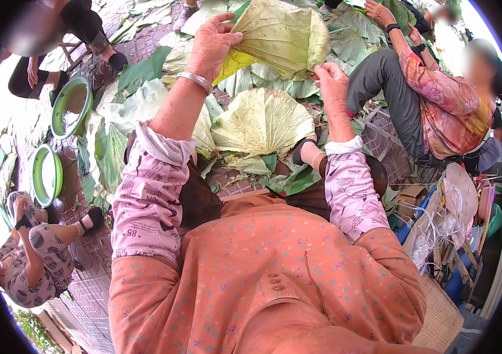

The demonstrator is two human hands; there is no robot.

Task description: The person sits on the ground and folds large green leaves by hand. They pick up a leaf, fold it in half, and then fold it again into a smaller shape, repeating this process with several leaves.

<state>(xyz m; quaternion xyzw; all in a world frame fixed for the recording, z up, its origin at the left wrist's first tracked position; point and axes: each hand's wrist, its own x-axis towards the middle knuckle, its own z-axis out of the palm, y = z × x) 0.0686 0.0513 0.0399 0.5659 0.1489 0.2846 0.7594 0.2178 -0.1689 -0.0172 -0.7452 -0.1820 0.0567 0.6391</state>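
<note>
A large yellow-green lotus leaf [282,35] is stretched between my two hands, raised in front of me. My left hand [215,40] pinches its left edge, thumb on the near face. At the lower right corner, the fingers of my right hand [331,77] grip the rim. Below it, a pale fan-shaped lotus leaf [264,121] lies spread on the ground between my feet. More pale and green leaves lie beneath and around that one. The far side of the held leaf is hidden.
Two green plastic basins [72,107] stand on the paving at left. A person in a patterned top [448,101] sits close on my right, handling leaves. Others sit at left. Beside me at right are a cardboard box [410,197], plastic bags and a woven mat [439,312].
</note>
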